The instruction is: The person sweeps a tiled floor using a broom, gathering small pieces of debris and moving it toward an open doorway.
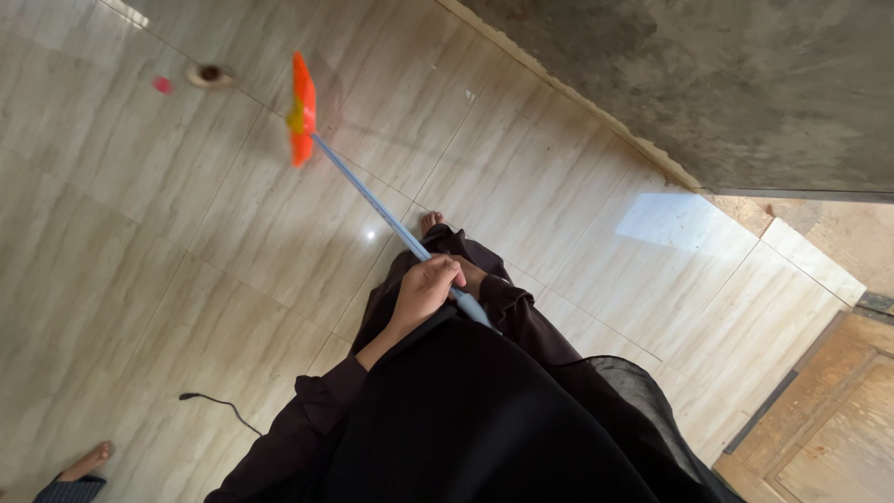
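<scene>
At centre frame we wrap both hands, left hand [424, 291] over right hand [473, 276], fingers curled tight, round the near end of a light, stiff blue-handled mop [372, 200], whose orange head [301, 109] rests toward eleven o'clock on glossy tiled floor [140, 233].

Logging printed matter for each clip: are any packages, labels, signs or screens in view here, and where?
None in view.
What shows instead: both hands gripping a pale blue mop handle with an orange head, over a glossy beige tile floor.
</scene>
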